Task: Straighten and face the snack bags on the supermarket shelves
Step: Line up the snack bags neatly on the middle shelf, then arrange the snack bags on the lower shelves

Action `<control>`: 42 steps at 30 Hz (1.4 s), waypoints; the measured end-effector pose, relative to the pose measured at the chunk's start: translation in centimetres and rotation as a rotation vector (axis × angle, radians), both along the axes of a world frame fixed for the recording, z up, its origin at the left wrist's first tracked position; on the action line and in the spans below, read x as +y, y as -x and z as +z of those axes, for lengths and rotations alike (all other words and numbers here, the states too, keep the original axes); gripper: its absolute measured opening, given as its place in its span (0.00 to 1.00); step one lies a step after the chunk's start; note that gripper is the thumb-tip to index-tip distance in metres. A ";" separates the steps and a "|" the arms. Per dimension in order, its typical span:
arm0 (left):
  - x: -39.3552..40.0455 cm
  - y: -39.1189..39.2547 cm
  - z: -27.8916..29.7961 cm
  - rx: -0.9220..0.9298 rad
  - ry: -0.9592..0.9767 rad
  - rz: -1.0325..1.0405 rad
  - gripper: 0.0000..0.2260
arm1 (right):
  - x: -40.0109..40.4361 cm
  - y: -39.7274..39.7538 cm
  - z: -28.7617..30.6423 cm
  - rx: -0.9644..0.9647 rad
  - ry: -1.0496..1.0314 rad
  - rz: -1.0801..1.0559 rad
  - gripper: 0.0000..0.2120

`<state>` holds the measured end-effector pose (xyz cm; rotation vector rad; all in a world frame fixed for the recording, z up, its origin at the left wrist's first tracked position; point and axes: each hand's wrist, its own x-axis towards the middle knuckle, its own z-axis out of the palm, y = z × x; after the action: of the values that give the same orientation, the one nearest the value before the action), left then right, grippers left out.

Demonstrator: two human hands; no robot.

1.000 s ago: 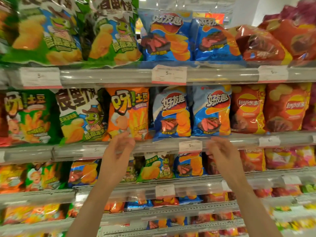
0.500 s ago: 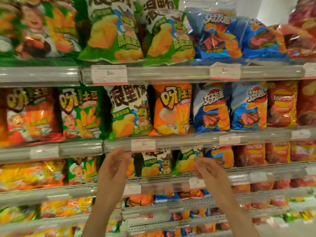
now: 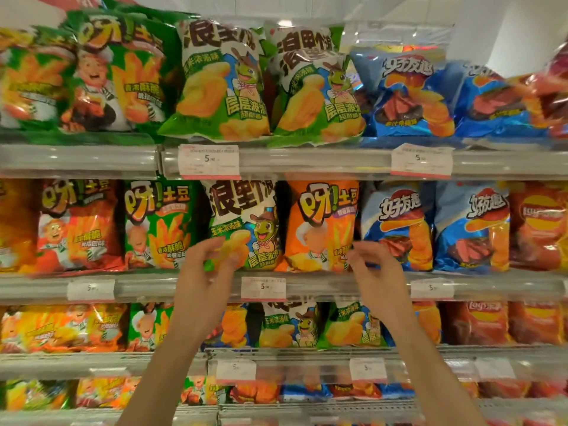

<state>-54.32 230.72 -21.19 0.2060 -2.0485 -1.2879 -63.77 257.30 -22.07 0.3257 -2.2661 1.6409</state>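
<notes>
On the second shelf stands a white-and-green snack bag with a frog figure [image 3: 242,210], and an orange bag [image 3: 322,222] stands to its right. My left hand [image 3: 212,269] is raised at the frog bag's lower left corner, thumb and fingers pinching it. My right hand [image 3: 373,269] is up at the orange bag's lower right edge, beside a blue bag [image 3: 398,222]. Its fingers are curled there, and I cannot see whether they hold the bag. Both forearms rise from the bottom of the view.
Rows of snack bags fill the shelves above and below. Two frog bags [image 3: 221,84] on the top shelf lean forward over the rail. Metal shelf rails [image 3: 338,285] with price tags [image 3: 263,287] run in front of every row. A white wall is at upper right.
Both hands have risen from the rail below the second shelf to the bags standing on it. The view has shifted left and moved closer to the shelves.
</notes>
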 end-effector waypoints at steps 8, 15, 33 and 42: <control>-0.7 4.7 0.4 -0.001 0.297 0.025 0.19 | -2.4 3.6 1.8 -0.102 -0.098 0.128 0.24; -1.4 4.9 -0.3 0.033 0.309 -0.007 0.19 | -2.1 3.8 2.8 -0.187 0.037 0.165 0.15; -1.1 2.9 0.8 -0.031 0.181 -0.063 0.19 | -1.1 2.4 3.3 -0.294 0.196 0.218 0.29; -2.9 -0.8 -0.1 -0.061 0.026 -0.136 0.19 | -2.2 -2.9 0.3 -0.328 0.260 0.153 0.24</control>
<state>-53.51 227.84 -21.25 0.0964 -2.1621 -1.3504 -60.87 255.06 -21.82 0.1801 -2.2552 2.1802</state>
